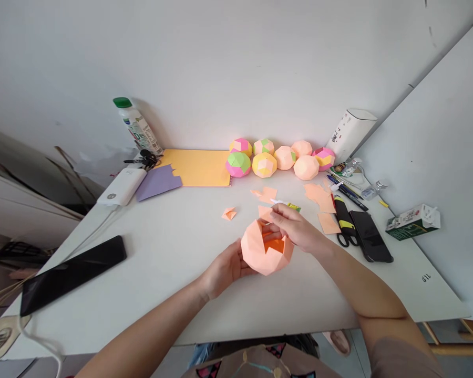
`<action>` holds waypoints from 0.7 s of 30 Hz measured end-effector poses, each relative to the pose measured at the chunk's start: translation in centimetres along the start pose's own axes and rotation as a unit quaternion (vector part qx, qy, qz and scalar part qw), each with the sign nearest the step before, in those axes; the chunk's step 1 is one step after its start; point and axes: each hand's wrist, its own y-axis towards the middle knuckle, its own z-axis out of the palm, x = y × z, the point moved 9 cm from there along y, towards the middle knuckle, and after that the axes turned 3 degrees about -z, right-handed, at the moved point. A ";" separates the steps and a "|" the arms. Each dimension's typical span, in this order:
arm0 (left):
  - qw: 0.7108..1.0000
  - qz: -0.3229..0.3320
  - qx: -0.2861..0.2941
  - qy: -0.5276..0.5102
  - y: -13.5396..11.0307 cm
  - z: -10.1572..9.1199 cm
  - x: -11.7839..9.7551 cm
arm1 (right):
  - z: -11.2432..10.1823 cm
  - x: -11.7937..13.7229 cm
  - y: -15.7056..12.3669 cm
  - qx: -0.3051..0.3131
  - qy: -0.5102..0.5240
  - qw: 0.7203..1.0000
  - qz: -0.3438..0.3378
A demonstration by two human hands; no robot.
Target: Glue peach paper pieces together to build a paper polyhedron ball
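Observation:
A faceted peach paper ball (266,260) with a jagged opening in its top is held just above the white table. My left hand (229,265) cups it from the left, fingers curled under its side. At the opening, my right hand (294,227) has its fingers inside the rim and its thumb by a raised flat peach piece (265,213); whether that piece is joined to the ball I cannot tell. A small folded peach paper piece (229,213) lies beyond the ball. Behind my right hand is a partly hidden glue tube (294,207).
Several finished paper balls (264,165) line the wall. Peach paper scraps (324,198), scissors (347,239), a cutter (343,214) and a phone (370,236) lie right. Orange (205,168) and purple sheets (157,182), a bottle (140,126) and a black case (74,273) are left.

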 end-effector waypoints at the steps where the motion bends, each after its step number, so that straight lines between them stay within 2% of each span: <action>1: 0.999 0.022 0.026 -0.014 -0.1 0.5 -0.4 | 0.0 0.3 0.0 -0.012 0.051 0.999 -0.013; 5: 0.987 0.097 0.124 -0.044 -1.0 2.3 -1.5 | 0.5 0.9 -0.2 -0.034 0.184 0.980 -0.066; 8: 0.979 0.136 0.150 -0.038 -1.6 2.8 -1.9 | 1.5 0.7 -0.7 -0.025 0.209 0.974 -0.085; 12: 0.978 0.151 0.137 -0.032 -1.8 2.3 -2.0 | 2.9 0.2 -1.3 0.002 0.197 0.977 -0.081; 16: 0.978 0.187 0.088 -0.034 -2.0 1.3 -2.9 | 2.6 -0.3 -1.3 -0.009 0.128 0.990 -0.066; 21: 0.977 0.196 0.066 -0.054 -1.7 0.8 -3.6 | 2.2 1.3 -1.6 0.010 0.008 0.992 -0.123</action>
